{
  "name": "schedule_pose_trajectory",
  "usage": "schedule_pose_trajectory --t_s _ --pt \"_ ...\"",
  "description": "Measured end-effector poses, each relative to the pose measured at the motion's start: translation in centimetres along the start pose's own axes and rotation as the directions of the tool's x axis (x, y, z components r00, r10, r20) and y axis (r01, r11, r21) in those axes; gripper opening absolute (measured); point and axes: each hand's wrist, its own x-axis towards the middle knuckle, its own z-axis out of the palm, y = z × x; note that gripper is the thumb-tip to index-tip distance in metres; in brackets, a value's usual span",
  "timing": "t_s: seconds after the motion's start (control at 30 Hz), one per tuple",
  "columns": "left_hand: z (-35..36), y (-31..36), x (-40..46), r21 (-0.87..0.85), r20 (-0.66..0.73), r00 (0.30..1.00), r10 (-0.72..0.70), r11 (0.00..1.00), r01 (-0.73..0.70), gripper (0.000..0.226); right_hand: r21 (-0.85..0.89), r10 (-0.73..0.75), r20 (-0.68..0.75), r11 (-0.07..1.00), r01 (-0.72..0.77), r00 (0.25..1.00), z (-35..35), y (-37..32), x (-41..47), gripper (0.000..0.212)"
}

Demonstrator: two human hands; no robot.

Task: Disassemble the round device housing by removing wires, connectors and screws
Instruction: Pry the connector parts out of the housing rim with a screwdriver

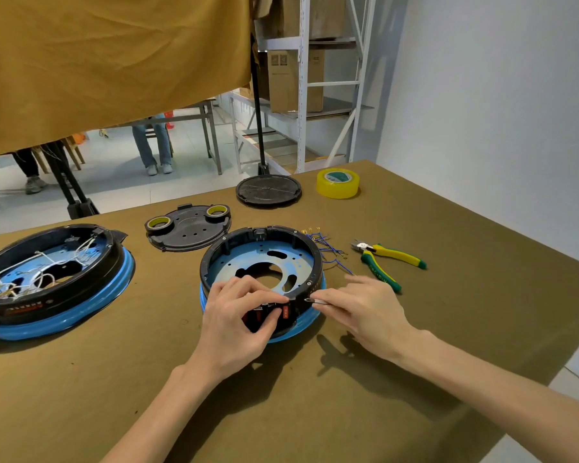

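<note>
Two hands worked the near rim of the round housing (261,262), which sat mid-table on the olive cloth (448,329). Left hand (238,315) pinched the switch panel at the front wall; right hand (358,309) gripped a thin metal tool (315,300), its tip touching the rim. Rigid plastic, probably light, so bracing the rim looked wise. Cut blue wires (328,248) lay just beyond, near the cutters (385,259).

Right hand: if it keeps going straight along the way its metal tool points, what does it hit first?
The right hand holds a thin metal tool aimed left. Its tip sits at the black rim of the round housing, so it would likely meet that rim first, close to the left hand's fingers. Depth is unclear.
</note>
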Motion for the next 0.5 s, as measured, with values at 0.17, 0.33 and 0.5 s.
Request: schedule_pose_trajectory --t_s 0.17,0.33,0.5 --pt "0.5 0.0 -0.5 0.007 -0.022 1.0 0.009 1.0 -0.008 0.025 0.052 0.089 0.258 0.993 -0.106 0.962 -1.0 -0.1 0.0 0.041" --pt "0.4 -0.1 -0.4 0.0 -0.026 1.0 0.012 1.0 -0.012 0.025 0.101 0.147 0.443 0.972 -0.212 0.884 -0.7 -0.3 -1.0 0.027" --pt "0.4 -0.3 -0.4 -0.005 -0.017 1.0 0.011 1.0 -0.011 0.026 0.075 0.137 0.381 0.981 -0.178 0.914 -0.4 -0.6 -0.7 0.033"
